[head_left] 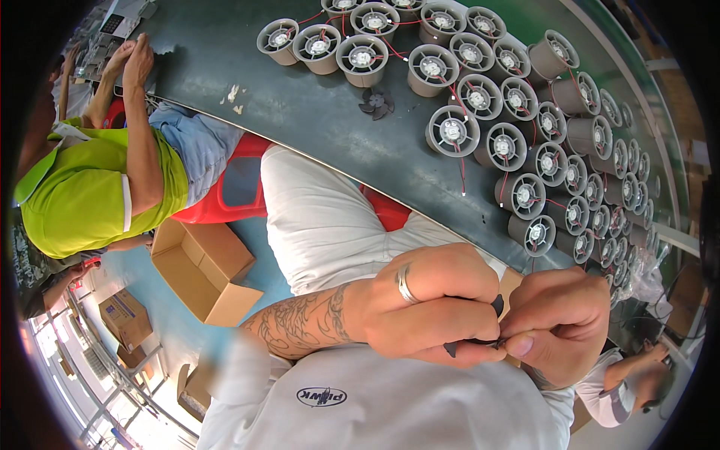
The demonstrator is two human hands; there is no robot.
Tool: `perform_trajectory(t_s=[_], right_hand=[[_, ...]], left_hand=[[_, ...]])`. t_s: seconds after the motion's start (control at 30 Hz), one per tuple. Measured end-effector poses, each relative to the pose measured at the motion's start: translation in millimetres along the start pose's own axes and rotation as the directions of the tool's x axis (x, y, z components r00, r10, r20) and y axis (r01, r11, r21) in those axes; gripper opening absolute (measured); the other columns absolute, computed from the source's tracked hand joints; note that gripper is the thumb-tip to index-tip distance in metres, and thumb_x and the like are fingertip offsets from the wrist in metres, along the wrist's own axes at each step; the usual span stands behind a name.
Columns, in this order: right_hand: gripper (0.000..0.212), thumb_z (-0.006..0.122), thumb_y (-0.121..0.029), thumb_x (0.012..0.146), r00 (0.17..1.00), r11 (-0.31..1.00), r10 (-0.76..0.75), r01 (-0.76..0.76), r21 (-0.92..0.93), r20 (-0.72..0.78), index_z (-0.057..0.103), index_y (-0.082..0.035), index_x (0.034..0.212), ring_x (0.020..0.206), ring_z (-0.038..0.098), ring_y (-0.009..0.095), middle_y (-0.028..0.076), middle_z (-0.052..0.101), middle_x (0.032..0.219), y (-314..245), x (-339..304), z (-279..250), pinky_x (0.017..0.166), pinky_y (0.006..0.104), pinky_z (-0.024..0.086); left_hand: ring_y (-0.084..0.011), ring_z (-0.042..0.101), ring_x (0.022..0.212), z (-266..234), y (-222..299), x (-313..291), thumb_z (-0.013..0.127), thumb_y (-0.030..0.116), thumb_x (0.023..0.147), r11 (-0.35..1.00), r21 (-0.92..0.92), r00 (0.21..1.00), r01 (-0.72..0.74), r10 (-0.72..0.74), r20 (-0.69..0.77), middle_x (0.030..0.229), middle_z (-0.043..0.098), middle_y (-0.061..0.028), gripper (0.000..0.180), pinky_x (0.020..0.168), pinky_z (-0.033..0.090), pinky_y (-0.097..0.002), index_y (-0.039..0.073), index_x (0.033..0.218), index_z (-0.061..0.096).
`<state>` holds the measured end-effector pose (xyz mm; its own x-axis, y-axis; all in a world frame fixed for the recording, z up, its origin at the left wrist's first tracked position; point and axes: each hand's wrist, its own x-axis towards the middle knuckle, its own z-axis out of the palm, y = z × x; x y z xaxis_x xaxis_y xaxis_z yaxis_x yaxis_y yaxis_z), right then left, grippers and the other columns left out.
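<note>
Close to my chest, my left hand (435, 307), with a ring on one finger, is closed around a small black fan impeller (451, 349). Only dark blade edges show between the fingers, and the rest is hidden in the grip. My right hand (559, 322) meets it from the right, thumb and forefinger pinched at the impeller's edge. Whether a smaller piece sits in that pinch cannot be made out. Another black fan impeller (376, 103) lies on the dark green table (300, 112).
Many grey round fan housings (452, 130) with red wires crowd the table's right half. Pale scraps (233, 94) lie near its edge. A co-worker in a lime shirt (105, 180) sits at left, near an open cardboard box (201, 270). Another person (619, 386) is at lower right.
</note>
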<state>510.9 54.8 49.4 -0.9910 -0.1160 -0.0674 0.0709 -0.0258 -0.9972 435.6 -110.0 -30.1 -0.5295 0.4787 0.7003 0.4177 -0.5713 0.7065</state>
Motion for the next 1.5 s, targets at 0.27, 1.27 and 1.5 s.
perform_trajectory(t_s=[0.27,1.27,1.5], right_hand=[[0.014,0.073,-0.004,0.073,0.988,0.99,-0.125,0.13,0.046,-0.087,0.068,0.006,0.081,0.045,0.049,0.011,0.01,0.059,0.063,10,-10,-3,0.04,0.0224,0.033],[0.009,0.069,0.0,0.074,0.72,0.997,-0.072,0.076,-0.024,-0.69,0.061,0.003,0.076,0.057,0.053,0.007,0.006,0.061,0.066,28,2,11,0.052,0.0212,0.039],[0.012,0.071,0.0,0.07,0.875,0.99,0.109,-0.139,-0.029,-0.471,0.064,0.004,0.078,0.058,0.059,0.011,0.008,0.066,0.071,16,10,11,0.055,0.0221,0.044]], left_hand=[[-0.0205,0.058,0.072,0,2,1,0.077,0.003,0.071,0.947,-0.2,0.967,0.251,-0.255,0.008,0.097,0.047,-0.0129,0.034,0.058,0.047,-0.0319,-0.003,0.095,0.054],[-0.0182,0.063,0.069,-14,27,10,0.064,-0.003,0.081,0.229,-0.689,0.455,0.688,-0.875,0.164,0.085,0.062,-0.0156,0.019,0.057,0.053,-0.0294,-0.007,0.098,0.056],[-0.0156,0.062,0.072,-14,29,13,0.066,-0.01,0.077,0.467,-0.477,0.545,0.745,-0.838,0.032,0.094,0.061,-0.012,0.03,0.061,0.051,-0.0278,-0.006,0.105,0.055]])
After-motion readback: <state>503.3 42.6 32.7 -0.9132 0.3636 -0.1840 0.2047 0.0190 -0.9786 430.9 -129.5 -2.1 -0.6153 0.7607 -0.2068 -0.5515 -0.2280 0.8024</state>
